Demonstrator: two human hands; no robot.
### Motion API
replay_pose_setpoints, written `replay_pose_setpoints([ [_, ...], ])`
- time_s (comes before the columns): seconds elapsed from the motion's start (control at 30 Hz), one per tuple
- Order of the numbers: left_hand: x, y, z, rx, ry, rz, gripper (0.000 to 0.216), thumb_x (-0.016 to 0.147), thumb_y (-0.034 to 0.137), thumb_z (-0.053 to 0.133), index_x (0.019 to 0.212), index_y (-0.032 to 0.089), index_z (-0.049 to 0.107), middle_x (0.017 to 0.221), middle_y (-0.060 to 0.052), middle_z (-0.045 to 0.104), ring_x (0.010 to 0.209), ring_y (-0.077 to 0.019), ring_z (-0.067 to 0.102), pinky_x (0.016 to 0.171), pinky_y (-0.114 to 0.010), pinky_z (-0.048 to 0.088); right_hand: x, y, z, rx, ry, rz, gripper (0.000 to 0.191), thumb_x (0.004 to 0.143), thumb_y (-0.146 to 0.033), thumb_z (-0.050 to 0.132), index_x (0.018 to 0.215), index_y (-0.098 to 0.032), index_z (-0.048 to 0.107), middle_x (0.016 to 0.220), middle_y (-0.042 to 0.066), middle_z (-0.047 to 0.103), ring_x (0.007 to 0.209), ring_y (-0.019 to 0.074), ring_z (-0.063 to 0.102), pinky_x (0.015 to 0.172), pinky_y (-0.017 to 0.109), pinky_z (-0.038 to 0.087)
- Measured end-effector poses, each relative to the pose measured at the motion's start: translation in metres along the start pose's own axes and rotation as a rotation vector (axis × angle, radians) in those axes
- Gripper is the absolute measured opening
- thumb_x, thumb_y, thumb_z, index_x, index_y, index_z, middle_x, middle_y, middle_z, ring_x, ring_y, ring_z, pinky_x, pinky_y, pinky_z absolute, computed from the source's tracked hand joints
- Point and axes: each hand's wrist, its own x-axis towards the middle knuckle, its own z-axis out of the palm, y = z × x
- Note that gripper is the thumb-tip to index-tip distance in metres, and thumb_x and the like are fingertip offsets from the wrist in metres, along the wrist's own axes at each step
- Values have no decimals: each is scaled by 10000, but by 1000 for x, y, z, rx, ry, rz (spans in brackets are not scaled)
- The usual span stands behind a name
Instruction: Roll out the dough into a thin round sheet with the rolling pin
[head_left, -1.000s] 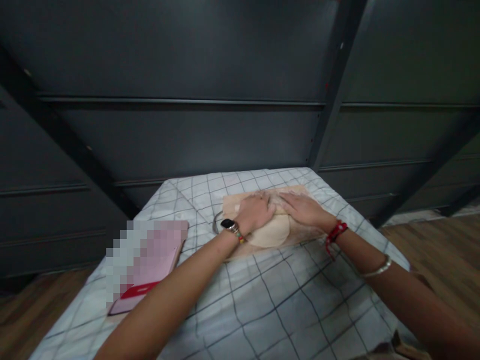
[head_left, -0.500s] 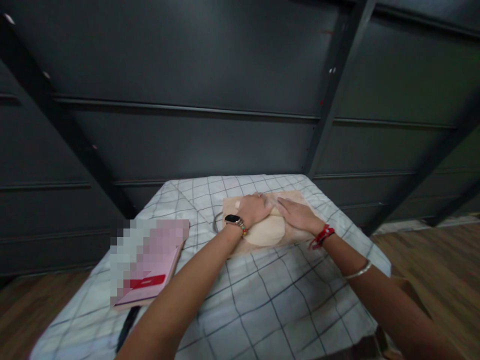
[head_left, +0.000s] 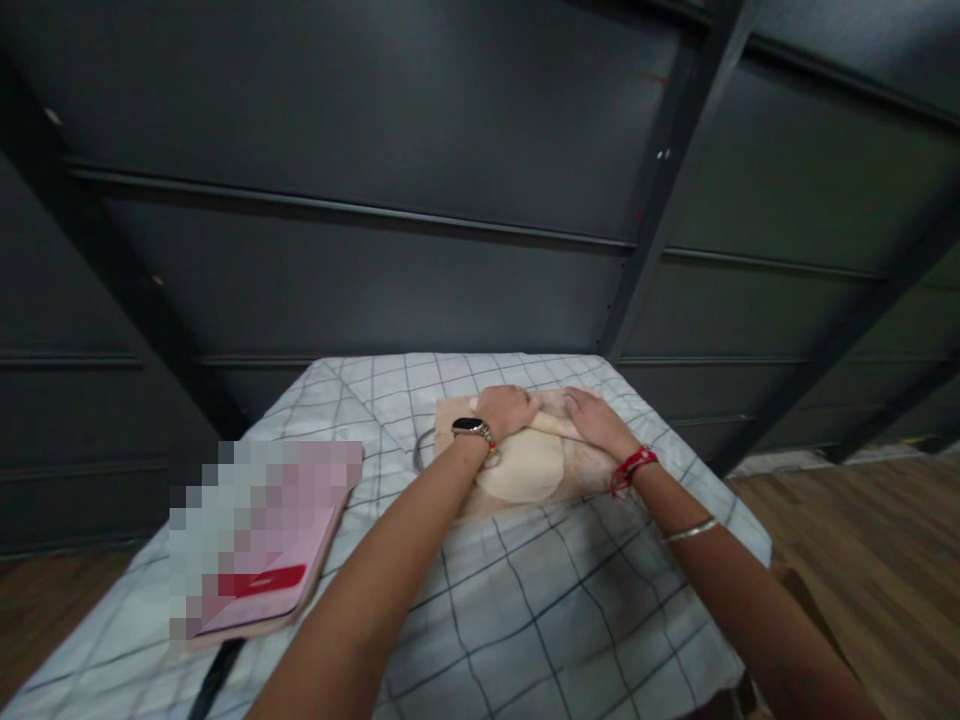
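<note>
A pale round sheet of dough (head_left: 521, 474) lies on a wooden board (head_left: 581, 472) on the checked cloth. A thin wooden rolling pin (head_left: 553, 426) lies across the far edge of the dough. My left hand (head_left: 507, 410), with a black watch at the wrist, presses palm-down on the pin's left part. My right hand (head_left: 593, 421), with a red thread band and a silver bangle on the arm, presses on its right part. Most of the pin is hidden under my palms.
The table is covered with a white checked cloth (head_left: 525, 610). A pink book with a red label (head_left: 262, 570) lies at the near left, partly blurred. A metal rim (head_left: 420, 452) peeks out left of the board. Dark panelled walls stand behind; wooden floor lies right.
Both hands have slid with the pin away from me toward the far edge of the dough, uncovering more of it. The camera view has shifted slightly.
</note>
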Motion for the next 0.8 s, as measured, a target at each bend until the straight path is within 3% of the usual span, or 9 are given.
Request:
replay_pose_setpoints([
  [0.13, 6, -1, 4, -8, 28, 17, 531, 978, 388, 243, 975, 126, 706, 1005, -140, 693, 913, -249, 646, 755, -335, 449, -5, -2, 5, -47, -55, -45, 416, 971, -232, 280, 1132, -133, 651, 1171, 146, 671, 1127, 229, 607, 1009, 388, 448],
  [0.23, -5, -6, 8, -38, 95, 156, 474, 976, 346, 260, 1087, 150, 677, 1157, -116, 657, 1094, -253, 581, 930, -376, 401, -32, -20, 3, -76, -11, -196, 416, 967, -236, 286, 1182, -121, 623, 1176, 152, 665, 1126, 248, 604, 1002, 425, 459],
  [0.33, -21, -16, 13, -106, 132, 241, 472, 981, 348, 260, 1334, 195, 533, 1415, -70, 487, 1319, -245, 397, 1080, -414, 267, -56, -40, -3, -69, 41, -314, 416, 958, -246, 309, 1211, -83, 596, 1237, 192, 620, 1155, 273, 579, 1001, 454, 461],
  [0.43, -27, -24, 17, -148, 101, 241, 512, 994, 383, 223, 1444, 216, 403, 1514, -47, 344, 1391, -229, 286, 1113, -410, 215, -59, -50, -8, 52, 49, -368, 427, 962, -236, 287, 1240, -94, 577, 1251, 159, 618, 1187, 233, 558, 1036, 411, 446],
  [0.57, -11, -18, 13, -111, 48, 238, 512, 1002, 381, 209, 1350, 181, 526, 1491, -74, 380, 1384, -252, 302, 1098, -413, 244, -42, -40, -12, 203, -25, -239, 484, 987, -293, 221, 1236, -103, 590, 1239, 141, 635, 1168, 214, 578, 1030, 394, 451],
  [0.7, 12, 0, 6, -39, -4, 153, 493, 995, 324, 238, 1193, 111, 636, 1389, -131, 503, 1340, -267, 374, 1082, -444, 264, -29, -20, -16, 173, -94, 11, 549, 999, -372, 194, 1123, -101, 655, 1209, 168, 649, 1146, 243, 596, 1033, 421, 426],
  [0.8, 19, 7, 5, -55, -20, 116, 476, 986, 285, 247, 1185, 87, 632, 1345, -145, 541, 1325, -258, 395, 1088, -457, 251, -29, -14, -16, 114, -114, 46, 528, 1000, -344, 203, 1088, -122, 674, 1162, 154, 676, 1119, 240, 612, 1026, 410, 431],
])
